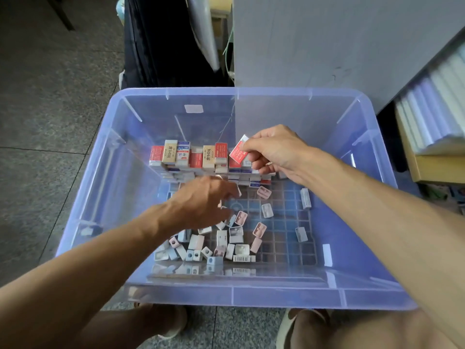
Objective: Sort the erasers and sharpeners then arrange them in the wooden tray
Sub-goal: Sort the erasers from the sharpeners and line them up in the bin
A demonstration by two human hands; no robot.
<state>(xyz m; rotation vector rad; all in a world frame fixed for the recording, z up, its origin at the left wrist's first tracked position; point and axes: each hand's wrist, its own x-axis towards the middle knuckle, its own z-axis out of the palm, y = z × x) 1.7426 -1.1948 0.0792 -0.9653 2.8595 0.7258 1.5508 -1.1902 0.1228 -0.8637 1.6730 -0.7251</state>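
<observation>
Translucent blue plastic bin (251, 295), small pastel sharpeners (216, 248) at 6 o'clock, left hand (201, 202) fingers curled above them, right hand (274, 152) pinching red-sleeved eraser (239, 153), stacked boxed erasers (193, 157) at 12 o'clock.

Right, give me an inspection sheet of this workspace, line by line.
Surface: speckled stone floor; a clear blue plastic bin stands on it.
Job's things: boxed erasers stacked in rows against the bin's far side; small sharpeners loose on its gridded bottom, mostly near-left. No wooden tray seen.
Clutter: barcode label among the sharpeners.
Hands: right hand pinches a red eraser above the stack; left hand reaches low over the sharpeners, its fingers blurred.
Cables: a thin green cord hangs behind the bin.
Surroundings: grey cabinet, stacked paper on the right, dark cloth behind.
</observation>
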